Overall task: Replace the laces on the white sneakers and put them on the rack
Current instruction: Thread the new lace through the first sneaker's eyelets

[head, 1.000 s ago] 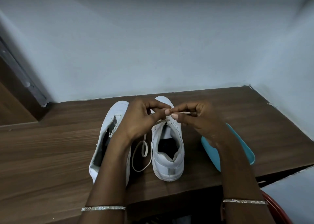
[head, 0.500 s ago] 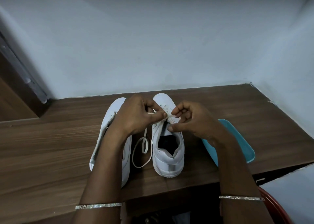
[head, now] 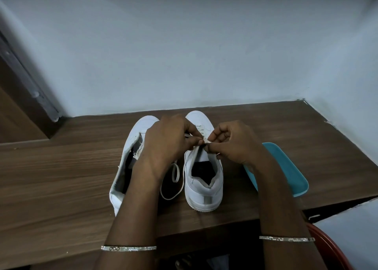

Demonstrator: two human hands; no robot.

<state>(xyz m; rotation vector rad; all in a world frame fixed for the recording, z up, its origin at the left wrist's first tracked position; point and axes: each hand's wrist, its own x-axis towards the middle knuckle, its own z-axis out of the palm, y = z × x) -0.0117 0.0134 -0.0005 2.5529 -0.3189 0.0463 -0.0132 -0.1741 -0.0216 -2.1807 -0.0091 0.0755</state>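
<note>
2 white sneakers [head: 203, 179] stand on 1 wooden worktop [head: 61, 177], with 1 white lace [head: 173, 179], 1 turquoise tray [head: 286, 171], 2 hands [head: 167, 138] and 2 silver bangles [head: 128, 248].

Pale blue-grey plaster walls [head: 184, 44] meet in a corner at 2 o'clock. Wood-grain brown tabletop [head: 51, 177] fills the lower half, butted against both walls. Dark wooden door frame [head: 12, 97] at 9 o'clock. Red chair edge [head: 327, 247] at 5 o'clock. Light dim, even, no hard shadows.
</note>
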